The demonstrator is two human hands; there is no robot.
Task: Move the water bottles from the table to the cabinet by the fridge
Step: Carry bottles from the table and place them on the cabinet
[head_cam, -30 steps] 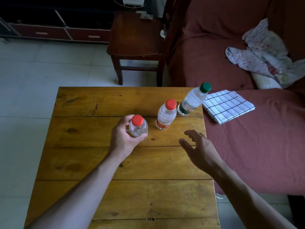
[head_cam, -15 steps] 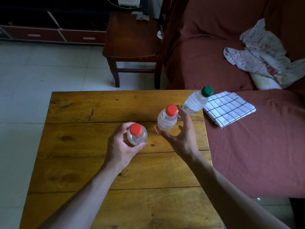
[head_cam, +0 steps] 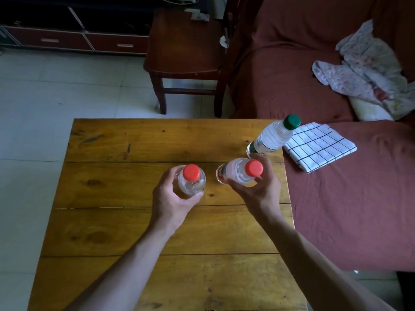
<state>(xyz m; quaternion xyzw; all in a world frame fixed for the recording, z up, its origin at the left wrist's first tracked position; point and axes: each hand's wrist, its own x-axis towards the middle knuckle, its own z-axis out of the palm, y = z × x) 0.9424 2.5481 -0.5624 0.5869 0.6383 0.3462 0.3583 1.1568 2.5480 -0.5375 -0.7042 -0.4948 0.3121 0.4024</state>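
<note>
Gripping one red-capped bottle (head_cam: 190, 181) per hand (head_cam: 173, 198), I right the tilted one (head_cam: 240, 171) in my right hand (head_cam: 261, 189), then lift.

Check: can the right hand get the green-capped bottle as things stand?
Probably not yet. The right hand is already closed on a red-capped bottle. The green-capped bottle stands just beyond it with nothing between, so a freed hand could likely reach it.

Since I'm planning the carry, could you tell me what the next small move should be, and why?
Probably lift both hands: the left hand and right hand each grip a red-capped bottle, the right one already tilted. The green-capped bottle must wait.
</note>
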